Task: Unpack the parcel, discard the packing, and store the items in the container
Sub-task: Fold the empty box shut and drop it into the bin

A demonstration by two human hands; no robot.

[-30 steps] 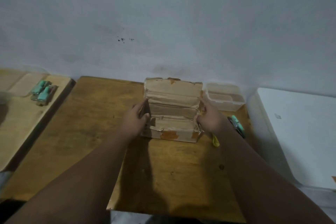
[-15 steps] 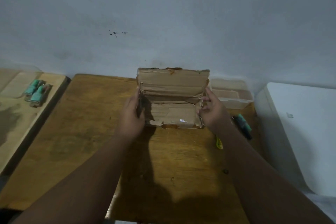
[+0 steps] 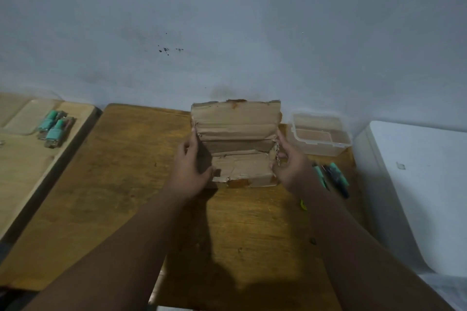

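Two bare hands clasp a worn cardboard box (image 3: 240, 149) at the middle of the frame, on a wooden table (image 3: 113, 184). The left hand (image 3: 189, 169) grips its left end, the right hand (image 3: 288, 166) its right end. The box's top flap stands open against the wall. A clear plastic container (image 3: 321, 137) sits just right of the box, with pens (image 3: 333, 177) below it.

Both arms outstretched, left hand (image 3: 190, 168) and right hand (image 3: 290, 164) cupped, palms facing
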